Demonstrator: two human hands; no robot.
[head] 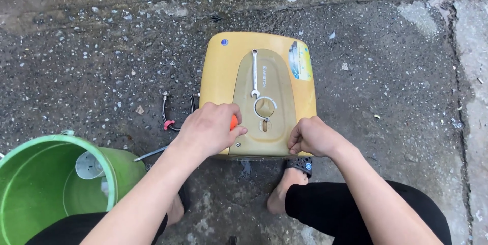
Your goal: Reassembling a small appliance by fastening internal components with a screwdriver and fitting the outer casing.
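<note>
Heater: a yellow water heater (218,67) is lying flat on the wet concrete ground (396,87), front face up, with its darker tan cover panel (277,90) in the middle and a round dial (265,107) set into that panel.

Left hand (209,129): I am curling my fingers (235,134) around an orange-handled tool (233,122) at the lower left of the cover panel; fingers are clamping shut on the handle, most of which my hand is hiding.

Right hand (314,136): I am pressing it against the lower right edge of the heater, fingers (296,146) folded together; whether they are pinching anything I cannot tell.

Wrench: a silver wrench (254,73) is resting on the cover panel, above the dial, untouched.

Hose: a dark flexible hose (165,114) with a red fitting is lying on the ground just left of the heater.

Bucket: a green bucket (114,174) is standing near my left forearm.

Foot: my sandalled foot (291,181) is sitting just below the heater.
</note>
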